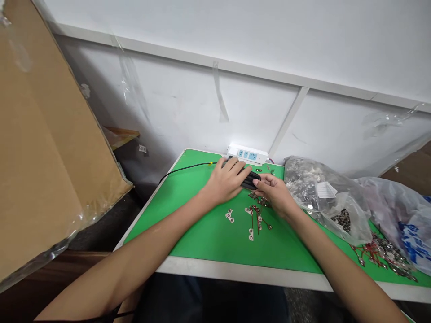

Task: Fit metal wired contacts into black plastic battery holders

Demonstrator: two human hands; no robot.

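Across the top of a black oblong object (pixel 249 181) with a ridged surface lies my left hand (pixel 226 180), its fingers curled over the far side. My right hand (pixel 271 190) pinches the right end of the same object between thumb and fingers. Much of the object is under my left hand, so its exact kind is unclear. A black cable (pixel 188 167) with a yellow band runs toward its left end. Just below the hands lie small metal parts with reddish wires (pixel 258 215) and a few white-and-silver pieces (pixel 230 216).
Behind the hands a white power strip (pixel 248 154) stands against the wall. Plastic bags of metal parts (pixel 313 188) crowd the green table (pixel 202 237) on the right, with a pile of red-wired parts (pixel 384 255) in front. A large cardboard box (pixel 50 134) rises at left.
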